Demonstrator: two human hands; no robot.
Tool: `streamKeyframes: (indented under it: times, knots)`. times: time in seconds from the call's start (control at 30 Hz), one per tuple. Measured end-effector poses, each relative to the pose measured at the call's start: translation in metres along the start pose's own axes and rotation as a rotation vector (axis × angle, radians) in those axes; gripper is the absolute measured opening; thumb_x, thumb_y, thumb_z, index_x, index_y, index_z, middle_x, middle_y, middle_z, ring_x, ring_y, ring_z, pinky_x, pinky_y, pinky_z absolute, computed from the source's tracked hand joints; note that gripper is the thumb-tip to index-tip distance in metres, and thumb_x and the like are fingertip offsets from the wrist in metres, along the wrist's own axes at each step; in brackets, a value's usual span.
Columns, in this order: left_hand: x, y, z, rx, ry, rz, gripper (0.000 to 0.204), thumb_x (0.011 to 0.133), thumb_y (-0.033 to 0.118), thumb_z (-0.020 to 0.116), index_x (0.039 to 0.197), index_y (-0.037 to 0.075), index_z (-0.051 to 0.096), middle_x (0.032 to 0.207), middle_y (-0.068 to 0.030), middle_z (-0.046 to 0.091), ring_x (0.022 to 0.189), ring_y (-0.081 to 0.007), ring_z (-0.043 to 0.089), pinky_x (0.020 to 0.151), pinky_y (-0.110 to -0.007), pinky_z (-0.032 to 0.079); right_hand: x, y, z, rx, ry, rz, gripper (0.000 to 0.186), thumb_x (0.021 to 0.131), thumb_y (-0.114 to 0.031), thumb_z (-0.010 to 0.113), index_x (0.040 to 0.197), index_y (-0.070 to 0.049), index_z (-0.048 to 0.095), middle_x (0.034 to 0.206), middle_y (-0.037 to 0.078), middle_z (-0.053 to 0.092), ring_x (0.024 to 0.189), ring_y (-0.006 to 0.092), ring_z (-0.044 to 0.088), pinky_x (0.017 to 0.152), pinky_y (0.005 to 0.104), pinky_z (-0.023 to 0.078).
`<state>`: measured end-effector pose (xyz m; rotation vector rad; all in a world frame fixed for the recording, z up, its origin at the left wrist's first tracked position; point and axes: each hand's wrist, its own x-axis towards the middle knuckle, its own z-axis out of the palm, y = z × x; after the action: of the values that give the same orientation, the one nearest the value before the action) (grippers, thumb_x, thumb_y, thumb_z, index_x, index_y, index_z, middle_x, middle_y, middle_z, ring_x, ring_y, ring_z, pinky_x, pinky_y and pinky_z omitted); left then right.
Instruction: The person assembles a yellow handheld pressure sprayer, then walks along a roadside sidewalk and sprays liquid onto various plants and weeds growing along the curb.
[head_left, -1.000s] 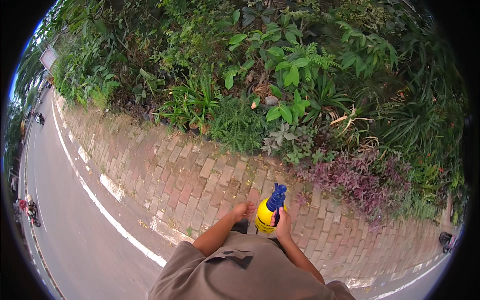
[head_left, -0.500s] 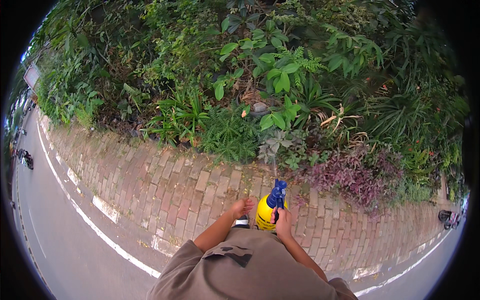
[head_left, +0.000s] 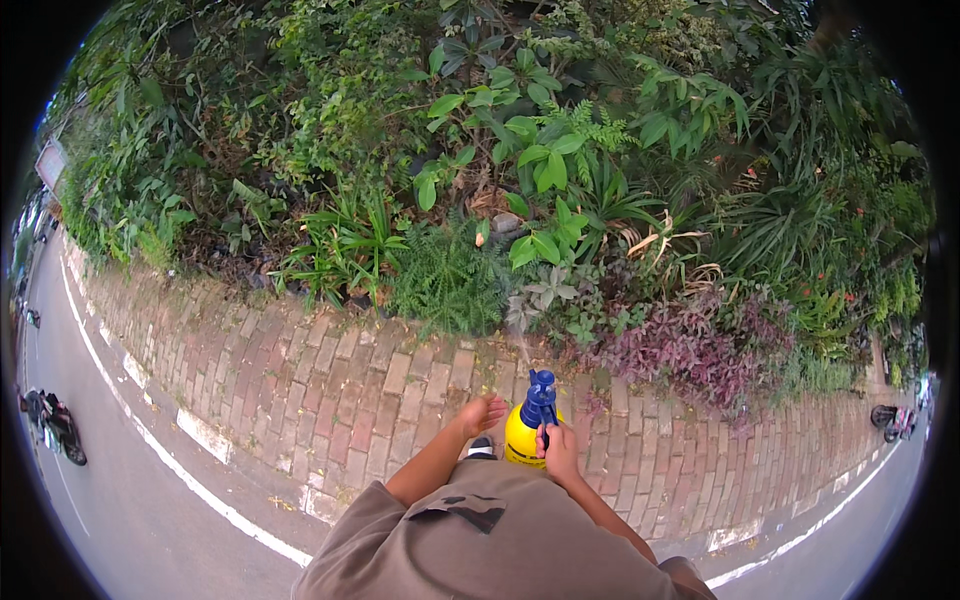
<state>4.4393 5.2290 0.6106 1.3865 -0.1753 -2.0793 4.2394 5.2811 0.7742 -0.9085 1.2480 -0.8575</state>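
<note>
1 round yellow spray bottle (head_left: 521,434) with a blue pump top (head_left: 541,394)

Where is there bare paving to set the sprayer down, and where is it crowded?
Mostly bare brick paving stretches left of the left hand, between foliage and white-painted kerb; more lies right of the right hand, below the purple shrub. The foliage looks crowded.

Looks like smooth, glossy plastic on the yellow spray bottle (head_left: 519,438) and its blue pump head (head_left: 539,391); like matt cloth on the brown shirt (head_left: 500,560); like rough, matt brick across the paving (head_left: 300,375).
</note>
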Motion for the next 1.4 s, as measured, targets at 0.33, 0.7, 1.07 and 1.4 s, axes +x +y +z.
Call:
streamKeyframes:
  times: [0.33, 0.7, 1.07, 1.4]
  knots:
    - [0.024, -0.048, -0.007, -0.045, -0.151, -0.096, 0.037, 0.099, 0.041, 0.044, 0.121, 0.015, 0.06, 0.116, 0.0006, 0.064, 0.106, -0.0142, 0.057, 0.091, -0.032, 0.043, -0.011, -0.011, -0.008, 0.093, 0.027, 0.005, 0.033, 0.101, -0.027, 0.041, 0.086, -0.002, 0.056, 0.065, 0.002, 0.051, 0.054, 0.0095, 0.048, 0.051, 0.0252, 0.041]
    - [0.002, -0.003, 0.026, 0.018, 0.051, -0.032, 0.039, 0.1, 0.041, 0.043, 0.127, 0.016, 0.057, 0.124, 0.0009, 0.063, 0.11, -0.0131, 0.055, 0.094, -0.032, 0.041, 0.037, -0.032, -0.03, 0.135, 0.009, 0.019, 0.027, 0.1, -0.023, 0.04, 0.087, -0.002, 0.052, 0.065, 0.003, 0.05, 0.05, 0.011, 0.045, 0.048, 0.0265, 0.04]
    - [0.043, 0.021, 0.067, -0.069, 0.092, 0.015, 0.037, 0.101, 0.04, 0.042, 0.125, 0.015, 0.055, 0.122, 0.0006, 0.063, 0.106, -0.0139, 0.056, 0.097, -0.034, 0.041, 0.098, -0.069, -0.071, 0.098, -0.089, 0.008, 0.029, 0.102, -0.024, 0.039, 0.085, -0.004, 0.051, 0.064, 0.001, 0.049, 0.049, 0.0094, 0.045, 0.047, 0.0253, 0.039]
    - [0.069, 0.035, 0.114, -0.036, 0.122, 0.038, 0.038, 0.102, 0.04, 0.04, 0.126, 0.015, 0.055, 0.121, 0.0003, 0.064, 0.102, -0.0126, 0.057, 0.089, -0.031, 0.044, 0.145, -0.094, -0.11, -0.031, -0.057, -0.052, 0.029, 0.1, -0.024, 0.04, 0.082, -0.005, 0.052, 0.061, 0.0, 0.048, 0.047, 0.0086, 0.044, 0.045, 0.0252, 0.038]
